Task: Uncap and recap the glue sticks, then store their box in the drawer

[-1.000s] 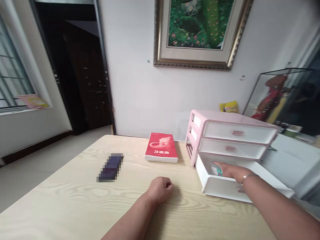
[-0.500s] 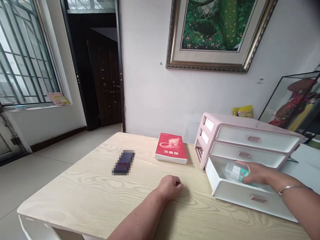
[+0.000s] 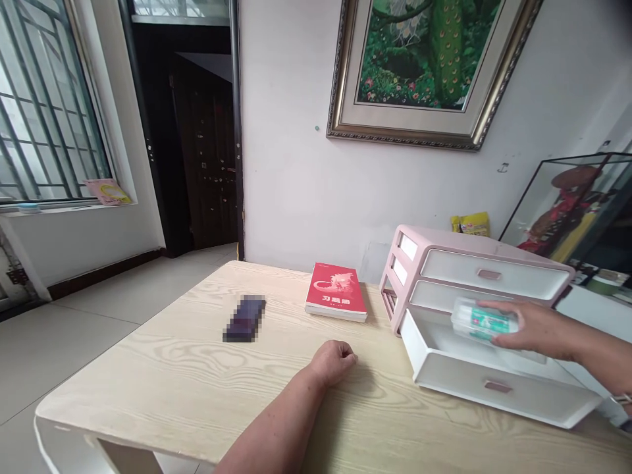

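My right hand [image 3: 530,329] grips a clear plastic container [image 3: 486,320] with a green and white label by its right end. The container lies sideways in the air above the pulled-out bottom drawer [image 3: 503,382] of a pink and white drawer unit [image 3: 486,243]. What the container holds is too unclear to name. My left hand [image 3: 333,362] rests on the wooden table [image 3: 187,395] with its fingers curled into a loose fist, and nothing shows in it. It is nearest to a red book [image 3: 337,288], which lies flat beyond it.
A dark blurred-out flat object [image 3: 244,319] lies on the table left of the book. A yellow packet [image 3: 471,224] shows behind the drawer unit. Farther right stands a glass case [image 3: 573,197]. The upper two drawers are closed.
My right hand has lifted the clear container up out of the bottom drawer and slightly to the right. My left hand stays in its place. The view has shifted a little.
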`<state>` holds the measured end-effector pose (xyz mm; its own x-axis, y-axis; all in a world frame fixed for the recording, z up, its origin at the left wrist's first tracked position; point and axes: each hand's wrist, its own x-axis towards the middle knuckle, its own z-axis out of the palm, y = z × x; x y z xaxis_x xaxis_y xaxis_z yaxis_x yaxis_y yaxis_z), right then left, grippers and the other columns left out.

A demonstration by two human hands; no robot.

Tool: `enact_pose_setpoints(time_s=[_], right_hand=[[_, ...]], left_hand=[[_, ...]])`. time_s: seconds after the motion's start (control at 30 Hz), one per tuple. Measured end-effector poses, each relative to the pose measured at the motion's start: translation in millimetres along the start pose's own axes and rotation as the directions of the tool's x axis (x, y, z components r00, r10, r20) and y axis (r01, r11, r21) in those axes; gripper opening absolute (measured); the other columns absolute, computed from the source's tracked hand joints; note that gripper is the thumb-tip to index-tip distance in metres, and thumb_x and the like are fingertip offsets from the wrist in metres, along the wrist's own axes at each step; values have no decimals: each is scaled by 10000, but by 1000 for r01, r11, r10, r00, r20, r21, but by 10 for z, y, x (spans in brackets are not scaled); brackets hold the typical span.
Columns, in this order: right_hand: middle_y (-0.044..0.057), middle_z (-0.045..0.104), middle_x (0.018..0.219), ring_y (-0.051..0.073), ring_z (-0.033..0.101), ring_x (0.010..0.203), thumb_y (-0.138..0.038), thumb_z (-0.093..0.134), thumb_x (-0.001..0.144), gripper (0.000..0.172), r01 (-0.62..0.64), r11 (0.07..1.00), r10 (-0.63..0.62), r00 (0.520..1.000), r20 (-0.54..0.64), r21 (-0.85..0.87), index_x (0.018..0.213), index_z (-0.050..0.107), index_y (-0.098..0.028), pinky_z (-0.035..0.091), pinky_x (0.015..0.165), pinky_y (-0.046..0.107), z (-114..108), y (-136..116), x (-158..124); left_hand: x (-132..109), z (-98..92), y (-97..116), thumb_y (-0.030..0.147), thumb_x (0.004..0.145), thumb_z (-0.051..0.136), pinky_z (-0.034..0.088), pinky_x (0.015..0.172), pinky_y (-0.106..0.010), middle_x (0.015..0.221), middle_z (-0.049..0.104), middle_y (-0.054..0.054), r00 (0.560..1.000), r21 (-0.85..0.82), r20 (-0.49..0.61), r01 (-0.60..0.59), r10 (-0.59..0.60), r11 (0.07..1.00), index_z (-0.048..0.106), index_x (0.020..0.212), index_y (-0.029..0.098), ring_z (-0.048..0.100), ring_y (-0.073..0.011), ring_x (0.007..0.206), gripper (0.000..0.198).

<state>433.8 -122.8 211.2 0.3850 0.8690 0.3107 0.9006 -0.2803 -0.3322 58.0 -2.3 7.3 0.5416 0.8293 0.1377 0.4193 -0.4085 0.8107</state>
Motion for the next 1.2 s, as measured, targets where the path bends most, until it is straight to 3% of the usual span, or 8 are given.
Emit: enact_pose_setpoints(time_s=[0.13, 0.33, 0.53, 0.7, 0.87, 1.0, 1.1, 1.2], right_hand=[[103, 614, 1271, 314, 518, 1200, -256, 897, 493, 764, 180, 983, -184, 964, 193, 37, 1226, 688, -300, 377, 1001, 314, 69, -625, -474], [54, 643, 1132, 291, 544, 1056, -321, 846, 535, 750, 472, 841, -531, 811, 246, 264, 1260, 654, -331, 406, 974, 356, 931, -1414, -1148], [63, 626, 1057, 281, 550, 983, -461, 849, 492, 855, 499, 854, -519, 795, 313, 148, 1303, 609, -331, 453, 903, 371, 1772, -1586, -1295], [102, 547, 1334, 314, 462, 1238, -547, 797, 625, 829, 439, 850, -501, 845, 185, 291, 1369, 542, -288, 368, 1060, 430, 1964, -1460, -1393], [89, 671, 981, 214, 645, 884, -549, 513, 900, 402, 17, 722, 80, 991, -108, 692, 1044, 609, -186, 524, 805, 347, 1916, -951, -1547], [19, 646, 771, 168, 637, 616, -637, 588, 813, 482, -227, 312, 607, 794, -10, 923, 984, 536, -190, 522, 553, 284, 1804, -317, -1505], [9, 654, 724, 165, 655, 600, -592, 663, 787, 452, -278, -23, 713, 669, 211, 960, 968, 548, -195, 541, 552, 279, 1724, 29, -1375], [19, 654, 690, 159, 656, 576, -484, 689, 818, 338, -277, -181, 714, 623, 319, 944, 889, 560, -180, 545, 536, 269, 1712, 176, -1202]], left_hand=[[40, -88, -52, 330, 771, 525, 382, 580, -220, 621, 594, -1, 997, -134, -67, 18, -27, 991, 660, 689, 140, 525, -130, 619, 248], [17, -326, -122, 449, 803, 471, 378, 567, -229, 591, 526, 20, 975, -258, -183, 73, -123, 963, 642, 764, 158, 484, -133, 573, 339], [-10, -444, -160, 508, 749, 535, 352, 576, -244, 574, 506, 28, 973, -271, -183, 86, -139, 959, 611, 695, 179, 455, -146, 569, 342], [15, -437, -165, 526, 731, 564, 326, 571, -242, 560, 475, 41, 983, -227, -127, 99, -131, 969, 568, 637, 194, 426, -143, 566, 346], [13, -397, -169, 531, 747, 545, 315, 567, -237, 566, 452, 43, 990, -194, -80, 101, -119, 976, 559, 632, 196, 408, -144, 570, 355], [23, -355, -185, 532, 761, 529, 307, 560, -233, 562, 426, 47, 993, -162, -54, 95, -105, 982, 540, 625, 202, 394, -144, 565, 357], [35, -338, -191, 530, 764, 517, 306, 558, -235, 558, 423, 46, 990, -126, -56, 119, -127, 985, 547, 636, 204, 396, -147, 563, 351], [33, -341, -180, 527, 766, 502, 301, 551, -238, 543, 414, 48, 987, -106, -59, 141, -148, 984, 529, 631, 208, 382, -144, 547, 348]])
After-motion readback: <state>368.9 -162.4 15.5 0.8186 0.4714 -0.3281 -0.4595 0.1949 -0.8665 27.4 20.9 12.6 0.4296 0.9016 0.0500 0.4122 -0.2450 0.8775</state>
